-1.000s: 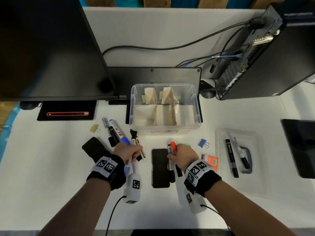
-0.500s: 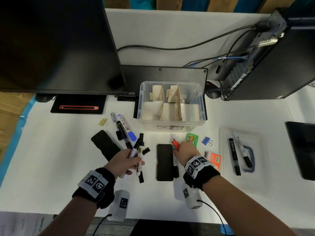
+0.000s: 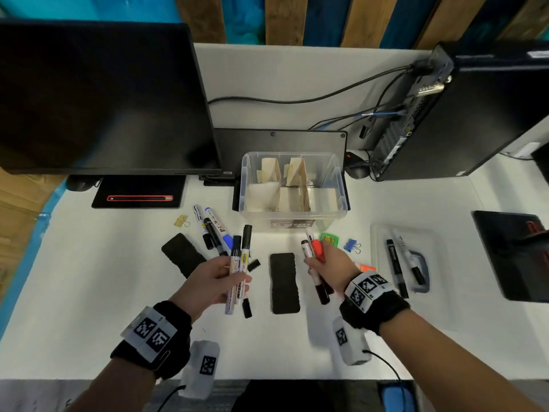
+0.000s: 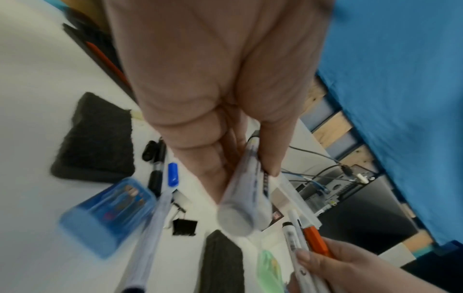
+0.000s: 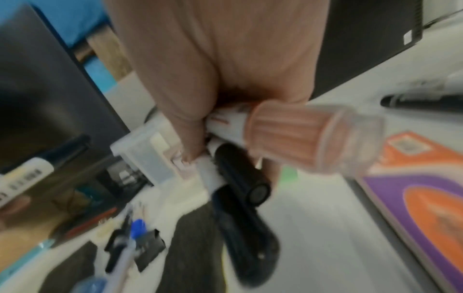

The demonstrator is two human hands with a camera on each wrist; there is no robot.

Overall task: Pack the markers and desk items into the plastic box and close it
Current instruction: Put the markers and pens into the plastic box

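The clear plastic box (image 3: 341, 185) stands open at the desk's middle, with cardboard dividers inside. My left hand (image 3: 214, 281) grips a bunch of white markers (image 3: 239, 269) with black caps, lifted off the desk; the same bunch (image 4: 240, 202) shows in the left wrist view. My right hand (image 3: 329, 266) grips several markers (image 3: 315, 254), one orange-capped, in front of the box; their black-capped ends (image 5: 240, 170) show in the right wrist view. More markers (image 3: 212, 227) lie left of the box. Two markers (image 3: 401, 263) rest on the clear lid (image 3: 383, 233) at right.
Two black erasers (image 3: 283, 282) (image 3: 181, 257) lie on the desk. A black binder clip (image 3: 254, 265), a blue clip (image 3: 352, 245), a gold clip (image 3: 181, 220), a green box (image 3: 329, 239) and an orange pad (image 3: 367, 267) lie nearby. A monitor (image 3: 98, 99) and a computer tower (image 3: 445, 114) flank the back.
Both hands have gathered markers off the desk and raised them. The left hand's bunch now points toward the box. The head view has shifted, so the desk appears lower.
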